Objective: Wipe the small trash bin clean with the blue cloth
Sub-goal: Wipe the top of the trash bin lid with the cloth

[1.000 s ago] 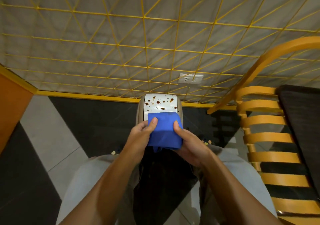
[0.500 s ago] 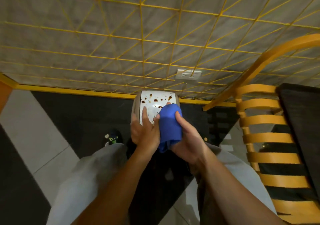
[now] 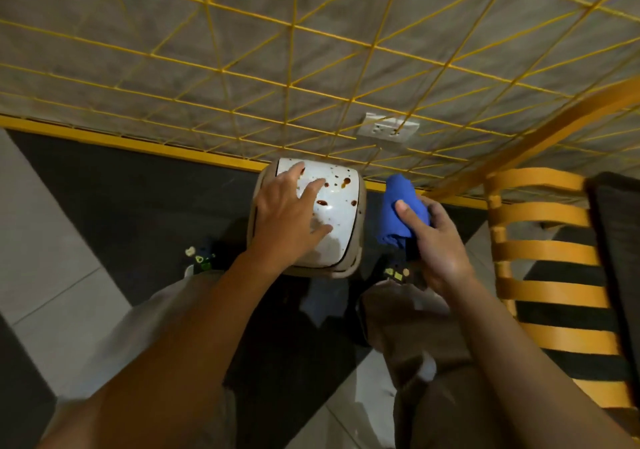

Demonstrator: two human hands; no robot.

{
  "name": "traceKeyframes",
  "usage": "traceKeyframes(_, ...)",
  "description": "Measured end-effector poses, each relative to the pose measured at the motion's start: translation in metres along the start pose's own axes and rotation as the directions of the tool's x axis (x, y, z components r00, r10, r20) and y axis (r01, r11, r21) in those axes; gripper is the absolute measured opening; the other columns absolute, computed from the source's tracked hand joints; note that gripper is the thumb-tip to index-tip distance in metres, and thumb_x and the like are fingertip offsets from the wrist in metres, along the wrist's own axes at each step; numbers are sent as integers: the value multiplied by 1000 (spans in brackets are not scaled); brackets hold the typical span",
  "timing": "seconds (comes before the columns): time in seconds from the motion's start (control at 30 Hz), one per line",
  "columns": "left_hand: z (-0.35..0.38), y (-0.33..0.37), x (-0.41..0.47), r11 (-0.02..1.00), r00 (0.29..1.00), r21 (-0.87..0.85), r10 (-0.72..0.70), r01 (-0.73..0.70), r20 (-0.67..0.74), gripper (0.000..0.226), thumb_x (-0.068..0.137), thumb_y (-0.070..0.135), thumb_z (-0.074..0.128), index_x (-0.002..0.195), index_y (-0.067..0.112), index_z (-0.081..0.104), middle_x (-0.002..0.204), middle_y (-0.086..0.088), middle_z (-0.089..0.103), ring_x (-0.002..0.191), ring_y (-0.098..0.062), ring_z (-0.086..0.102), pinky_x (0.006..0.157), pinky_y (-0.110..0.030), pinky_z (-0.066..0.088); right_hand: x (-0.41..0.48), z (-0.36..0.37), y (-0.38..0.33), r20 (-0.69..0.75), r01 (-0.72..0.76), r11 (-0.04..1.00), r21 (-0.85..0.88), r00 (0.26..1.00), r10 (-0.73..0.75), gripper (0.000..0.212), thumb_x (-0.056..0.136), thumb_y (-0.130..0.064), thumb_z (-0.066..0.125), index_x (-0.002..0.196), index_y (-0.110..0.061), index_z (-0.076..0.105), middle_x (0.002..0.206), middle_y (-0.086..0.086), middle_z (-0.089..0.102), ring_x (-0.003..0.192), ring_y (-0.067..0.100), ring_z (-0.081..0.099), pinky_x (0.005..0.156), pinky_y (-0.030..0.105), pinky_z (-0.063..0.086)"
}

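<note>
While the left hand (image 3: 287,213) lay flat on the lid of the small trash bin (image 3: 341,206), fingers (image 3: 313,187) spread & straight w/ nothing gripped, the right hand (image 3: 436,240) held the blue cloth (image 3: 398,199) bunched into a wad, thumb across its front & the other fingers curled behind it. The bin stood on the dark floor tile (image 3: 138,199) near the yellow skirting (image 3: 138,143), just ahead of the person's knees; the cloth hung just beside the bin's right side, apart from the lid. Step in hand, as judged: steadying the bin w/ 1 hand before a proper wipe; brown stains (image 3: 345,182) dotted the white lid, so cleaning looked barely begun. The next move would call for bringing the wad back over the lid & pressing it across the spots, w/ the left hand shifted to the bin's side so it would not block the stroke. Cf. 1.0 s earlier: both hands had held the cloth flat over the lid's near edge; at 0.5 s earlier the left hand had already reached the lid & the wad was up against it; since then the cloth had swung off to the right.
</note>
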State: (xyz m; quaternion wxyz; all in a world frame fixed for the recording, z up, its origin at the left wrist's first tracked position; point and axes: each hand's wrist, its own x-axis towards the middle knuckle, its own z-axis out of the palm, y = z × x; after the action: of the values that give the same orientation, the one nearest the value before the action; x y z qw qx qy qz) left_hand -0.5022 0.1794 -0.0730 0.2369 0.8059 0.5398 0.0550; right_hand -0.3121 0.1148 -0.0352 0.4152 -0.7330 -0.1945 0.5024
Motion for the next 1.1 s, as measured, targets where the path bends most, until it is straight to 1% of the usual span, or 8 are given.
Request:
traceKeyframes(0.07,2,-3,12,990,997,123,58,-65,56,81,79,54,61,145,29,21,156,-4,3,142,-27,1,112,-48,6,11,-3,2,-27,98,972,-212,994,-106,40,81,-34,67,118,-25,53,120,9,56,100,27,62,86,43,55)
traceKeyframes(0.13,4,-3,22,975,993,197,96,-107,67,87,77,58,60,146,27,17,156,-2,3,143,-27,-1,113,-50,2,22,-3,3,-8,232,846,-479,963,-268,44,80,-34,69,120,-24,55,127,4,47,117,23,50,101,34,43)
traceKeyframes(0.2,5,-3,29,967,991,219,115,-127,67,90,76,59,60,146,25,16,156,-1,5,144,-27,-1,113,-51,0,29,1,1,72,350,702,-620,916,-393,46,82,-29,68,125,-20,55,133,4,41,124,15,40,102,22,30)
traceKeyframes(0.3,8,-3,34,959,990,252,107,-127,93,94,74,59,62,147,24,13,156,1,6,144,-27,-2,113,-52,0,38,15,-10,207,483,571,-664,852,-480,47,85,-27,64,130,-20,52,128,2,46,112,8,42,96,18,31)
traceKeyframes(0.4,9,-5,34,939,988,316,101,-134,119,97,74,61,60,148,23,9,156,3,8,144,-27,-1,113,-53,0,55,27,-22,303,563,460,-687,797,-523,45,87,-30,61,130,-22,52,126,4,51,116,20,47,102,29,36)
traceKeyframes(0.57,11,-5,35,951,988,280,104,-132,113,93,76,57,61,147,21,12,156,3,13,144,-23,5,114,-53,-1,70,45,-19,398,539,295,-789,814,-423,45,91,-36,53,134,-28,48,134,4,48,119,30,42,103,39,33)
traceKeyframes(0.9,13,-4,36,972,990,199,107,-123,90,91,77,51,65,147,24,13,156,4,15,145,-20,7,112,-55,-5,39,25,13,507,600,167,-782,769,-389,43,90,-31,56,132,-30,48,135,6,44,116,28,40,100,45,38)
traceKeyframes(1.1,14,-6,37,964,990,234,106,-124,89,95,75,54,65,147,24,11,156,4,14,145,-20,7,112,-55,-5,63,33,-9,374,515,282,-810,823,-427,43,92,-31,53,134,-28,48,133,7,46,117,32,40,101,41,33)
